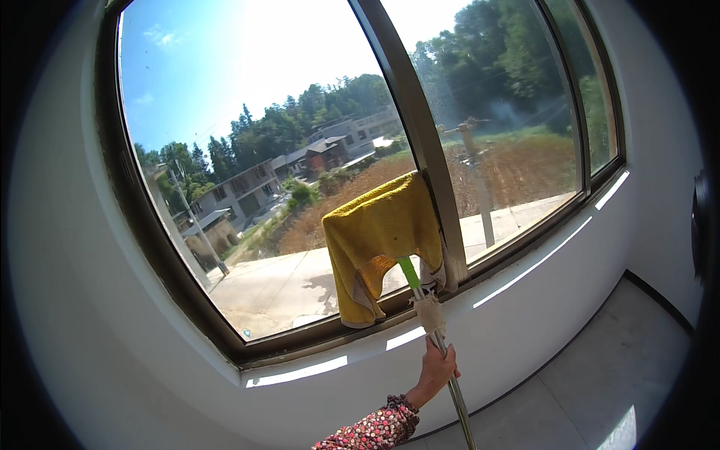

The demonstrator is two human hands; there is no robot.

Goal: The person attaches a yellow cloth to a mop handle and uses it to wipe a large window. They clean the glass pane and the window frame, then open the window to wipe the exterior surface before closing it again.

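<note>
My left hand (437, 367) is wrapped around a metal pole (458, 402), just below a bundle of pale cloth (431, 315) around the shaft. The pole slants up to a bright green plastic socket (409, 273). A yellow towel (385, 225) is draped over the head at the top and hides it. The towel lies against the lower right part of the left window pane (270, 169), beside the upright frame bar (433, 140). One lower corner hangs over the bottom rail (304, 340). My right hand is out of view, and the pole's lower end runs past the picture's bottom edge.
The sliding window's right pane (517, 169) adjoins the bar. Below runs a white sill (298, 371) with sunlit strips, above a white wall (506, 343). Grey floor tiles (585, 360) lie at lower right. A dark object (699, 225) is at the far right wall.
</note>
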